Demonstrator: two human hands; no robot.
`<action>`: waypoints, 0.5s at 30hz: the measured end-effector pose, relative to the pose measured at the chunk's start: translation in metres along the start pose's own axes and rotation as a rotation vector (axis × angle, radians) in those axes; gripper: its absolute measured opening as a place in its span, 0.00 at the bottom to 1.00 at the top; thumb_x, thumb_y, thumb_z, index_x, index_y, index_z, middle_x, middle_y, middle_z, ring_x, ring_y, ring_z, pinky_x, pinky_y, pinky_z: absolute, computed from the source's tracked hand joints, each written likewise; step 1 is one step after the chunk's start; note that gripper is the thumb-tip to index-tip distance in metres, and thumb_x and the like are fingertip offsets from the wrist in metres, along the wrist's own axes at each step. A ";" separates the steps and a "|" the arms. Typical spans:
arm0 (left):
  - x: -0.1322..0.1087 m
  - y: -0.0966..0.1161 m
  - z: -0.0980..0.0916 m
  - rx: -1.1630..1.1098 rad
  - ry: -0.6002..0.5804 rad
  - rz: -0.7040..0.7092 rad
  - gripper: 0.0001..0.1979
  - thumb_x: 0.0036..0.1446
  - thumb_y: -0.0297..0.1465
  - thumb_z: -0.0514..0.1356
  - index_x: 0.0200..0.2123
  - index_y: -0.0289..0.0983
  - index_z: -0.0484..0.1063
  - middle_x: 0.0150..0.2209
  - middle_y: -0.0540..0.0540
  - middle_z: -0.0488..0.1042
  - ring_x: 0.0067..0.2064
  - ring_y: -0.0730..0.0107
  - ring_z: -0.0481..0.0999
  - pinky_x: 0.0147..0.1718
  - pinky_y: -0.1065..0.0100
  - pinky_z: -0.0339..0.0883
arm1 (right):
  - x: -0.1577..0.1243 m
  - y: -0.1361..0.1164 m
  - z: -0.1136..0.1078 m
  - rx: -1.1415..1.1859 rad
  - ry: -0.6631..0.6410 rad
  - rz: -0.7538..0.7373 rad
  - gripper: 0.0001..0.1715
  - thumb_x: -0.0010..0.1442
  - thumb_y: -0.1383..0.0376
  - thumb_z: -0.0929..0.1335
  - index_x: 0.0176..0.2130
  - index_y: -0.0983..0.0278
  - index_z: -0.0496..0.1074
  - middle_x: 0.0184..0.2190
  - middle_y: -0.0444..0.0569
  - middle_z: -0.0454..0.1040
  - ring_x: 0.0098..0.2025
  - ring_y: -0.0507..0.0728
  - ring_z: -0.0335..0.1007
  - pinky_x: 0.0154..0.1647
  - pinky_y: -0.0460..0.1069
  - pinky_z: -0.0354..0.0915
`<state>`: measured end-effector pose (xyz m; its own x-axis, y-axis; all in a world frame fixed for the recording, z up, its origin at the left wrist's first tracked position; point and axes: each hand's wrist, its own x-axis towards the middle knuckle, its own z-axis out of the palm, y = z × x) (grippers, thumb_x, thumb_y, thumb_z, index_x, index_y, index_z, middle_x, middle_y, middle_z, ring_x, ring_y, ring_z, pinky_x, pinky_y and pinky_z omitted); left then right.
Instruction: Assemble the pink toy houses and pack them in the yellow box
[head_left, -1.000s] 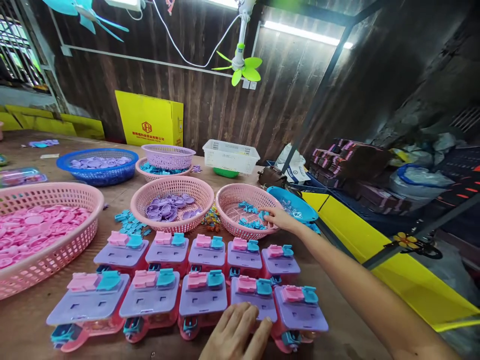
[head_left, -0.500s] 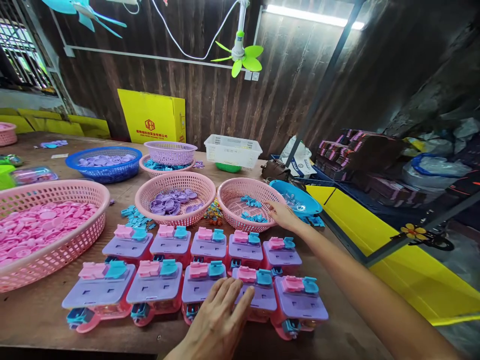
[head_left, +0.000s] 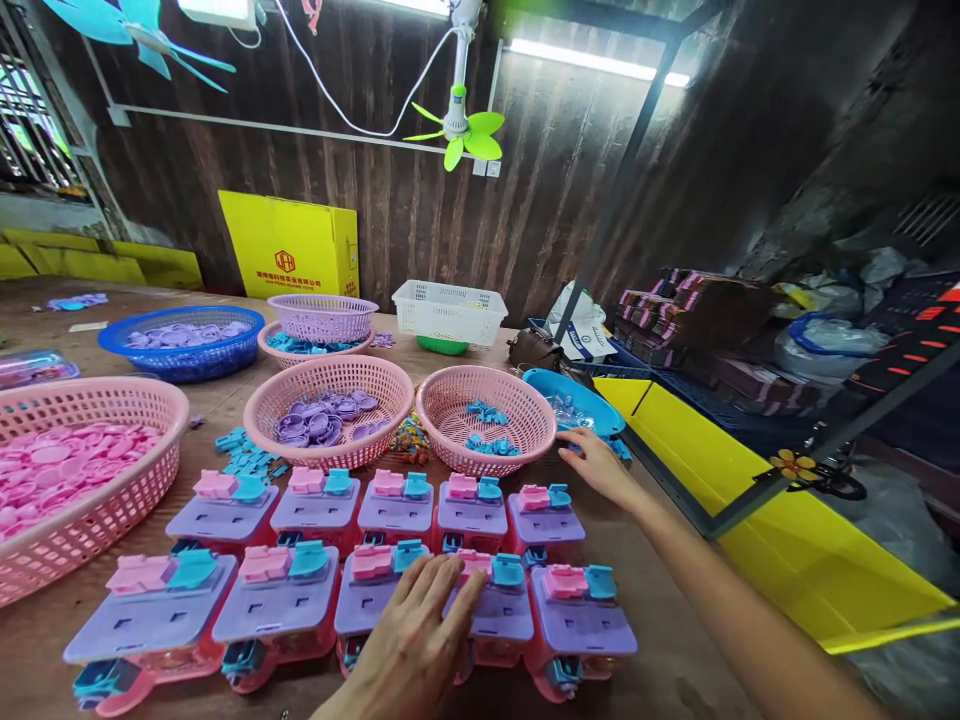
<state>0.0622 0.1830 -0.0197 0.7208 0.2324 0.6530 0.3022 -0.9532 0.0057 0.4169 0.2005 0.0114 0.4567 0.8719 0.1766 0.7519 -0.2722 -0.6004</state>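
Note:
Two rows of plastic toys with pink bodies and purple lids stand before me, each lid topped with pink and light-blue pieces. My left hand lies over a front-row toy and its neighbour, its fingers stretched forward and a little apart. Part of both lids is hidden under it. My right hand is just right of a round pink basket, with fingers extended and apart and nothing visible in them. Inside that basket lie two small heaps of blue parts. A light-blue oval basket with clear pieces sits behind the right hand.
A pink basket of purple parts and a large pink basket of pink discs stand to the left. Loose blue pieces lie on the table. Farther back are a blue basket, a white crate and a yellow carton.
My right hand has moved off the pink basket's right rim to a spot beside it. My left hand remains over the front toys. The whole view has shifted slightly.

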 end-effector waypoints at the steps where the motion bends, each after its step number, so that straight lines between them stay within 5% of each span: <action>1: 0.001 0.002 0.002 0.003 -0.002 0.014 0.21 0.56 0.22 0.47 0.53 0.33 0.62 0.44 0.39 0.71 0.46 0.63 0.70 0.43 0.61 0.69 | 0.006 0.000 0.005 0.055 0.009 0.069 0.19 0.53 0.66 0.65 0.46 0.62 0.68 0.46 0.53 0.68 0.44 0.58 0.68 0.47 0.54 0.63; 6: -0.001 0.004 0.008 0.009 0.017 0.057 0.21 0.57 0.23 0.47 0.54 0.33 0.62 0.43 0.40 0.71 0.46 0.65 0.70 0.45 0.63 0.67 | 0.033 -0.005 0.033 0.229 -0.062 0.333 0.18 0.60 0.60 0.62 0.47 0.67 0.65 0.33 0.52 0.72 0.28 0.55 0.71 0.28 0.52 0.69; 15: -0.011 -0.010 0.013 0.139 0.096 0.090 0.19 0.58 0.22 0.45 0.50 0.34 0.66 0.40 0.43 0.73 0.43 0.67 0.71 0.42 0.68 0.68 | 0.054 -0.036 0.027 0.646 -0.044 0.338 0.06 0.56 0.64 0.67 0.32 0.64 0.64 0.24 0.42 0.70 0.23 0.48 0.66 0.26 0.44 0.66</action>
<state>0.0591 0.1927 -0.0363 0.6880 0.1221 0.7154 0.3278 -0.9317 -0.1563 0.4018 0.2681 0.0210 0.5846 0.8019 -0.1232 0.1366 -0.2470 -0.9593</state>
